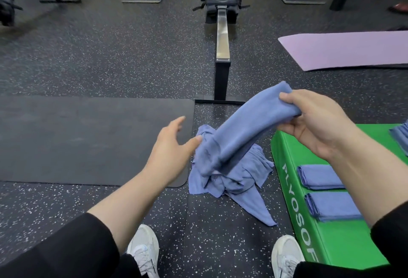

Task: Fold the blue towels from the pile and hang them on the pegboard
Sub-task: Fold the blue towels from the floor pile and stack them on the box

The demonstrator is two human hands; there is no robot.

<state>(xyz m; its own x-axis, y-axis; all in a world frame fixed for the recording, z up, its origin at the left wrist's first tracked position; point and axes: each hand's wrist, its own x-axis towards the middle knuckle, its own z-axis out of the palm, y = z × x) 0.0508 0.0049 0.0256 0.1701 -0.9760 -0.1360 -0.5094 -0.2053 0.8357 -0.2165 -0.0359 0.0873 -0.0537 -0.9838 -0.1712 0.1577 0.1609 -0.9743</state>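
My right hand (318, 121) grips one end of a folded blue towel (240, 129), which slopes down to the left in the air. My left hand (174, 145) is spread beside the towel's lower end, thumb tip touching the cloth, fingers straight. Under the towel a crumpled pile of blue towels (238, 178) lies on the speckled floor. Two folded blue towels (320, 177) (331, 207) lie on the green foam box (344, 244), and part of another one (400, 136) shows at the right edge. No pegboard is in view.
A black mat (88, 140) lies to the left of the pile. A rowing machine (221, 57) stands straight ahead, its foot close behind the pile. A pink mat (344, 50) lies at the far right. My white shoes (144, 251) are at the bottom.
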